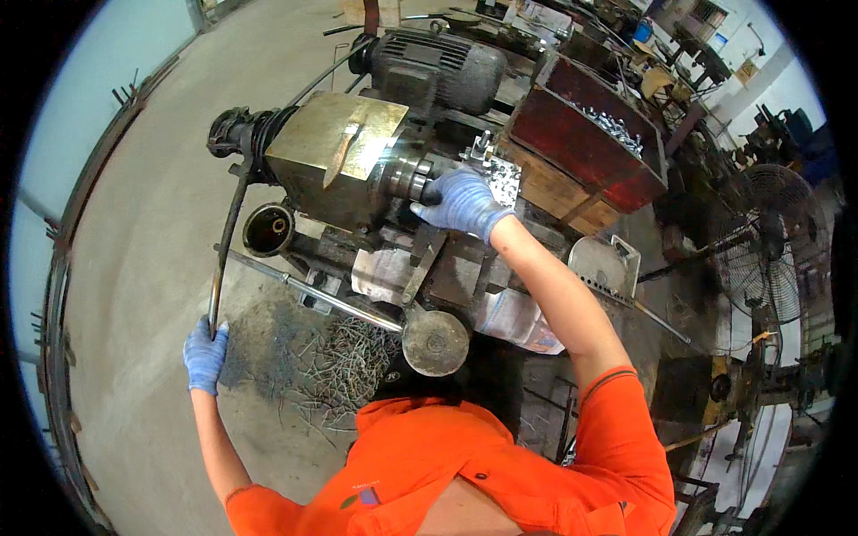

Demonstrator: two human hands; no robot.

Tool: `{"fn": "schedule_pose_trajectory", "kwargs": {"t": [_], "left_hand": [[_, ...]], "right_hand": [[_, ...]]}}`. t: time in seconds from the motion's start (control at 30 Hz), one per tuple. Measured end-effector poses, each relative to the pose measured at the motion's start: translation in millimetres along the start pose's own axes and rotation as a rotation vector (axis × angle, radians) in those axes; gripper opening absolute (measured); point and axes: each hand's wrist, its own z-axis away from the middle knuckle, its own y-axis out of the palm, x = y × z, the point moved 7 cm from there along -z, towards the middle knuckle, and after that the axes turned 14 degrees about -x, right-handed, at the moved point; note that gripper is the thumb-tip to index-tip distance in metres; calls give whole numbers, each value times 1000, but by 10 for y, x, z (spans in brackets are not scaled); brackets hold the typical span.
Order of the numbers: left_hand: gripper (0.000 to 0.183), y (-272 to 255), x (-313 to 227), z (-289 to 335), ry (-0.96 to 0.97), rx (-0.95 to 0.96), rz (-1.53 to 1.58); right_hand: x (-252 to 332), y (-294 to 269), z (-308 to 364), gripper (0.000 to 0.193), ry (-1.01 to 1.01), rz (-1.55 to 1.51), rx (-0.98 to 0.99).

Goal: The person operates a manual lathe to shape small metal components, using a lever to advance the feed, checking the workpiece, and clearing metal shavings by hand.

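With the blue-gloved left hand (206, 357) closed around a long dark metal lever (229, 234) left of the brass-coloured boxy machine head (308, 152) and the blue-gloved right hand (465, 202), grip unclear, at its shiny cylindrical steel chuck (406, 179), work seems under way, what remains untellable.

A: What does the lever (230, 237) look like?
B: A long, straight, slim bar, dark along its upper part and brighter metal toward the lower end.
A: How does it stand?
B: Slanted, its lower end leaning left, with the left hand (206, 359) wrapped around that end.
A: And the chuck (407, 179)?
B: Shiny steel, round and stepped, well apart from the lever on the right, its end facing right.
A: Is the right hand (465, 204) touching it?
B: It's right at that end; I can't tell about contact.
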Motion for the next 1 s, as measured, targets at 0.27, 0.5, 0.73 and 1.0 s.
{"fn": "schedule_pose_trajectory", "kwargs": {"t": [0.27, 0.5, 0.73, 1.0], "left_hand": [[39, -266, 108, 300, -31, 109, -129], [27, -145, 324, 366, -95, 83, -239], [15, -9, 1273, -887, 298, -242, -525], [22, -153, 1090, -987, -68, -335, -213]], "right_hand": [[121, -20, -136, 54, 9, 125, 156], [116, 109, -131, 51, -35, 159, 164], [78, 61, -159, 56, -1, 123, 95], [51, -113, -64, 48, 40, 22, 34]]}}
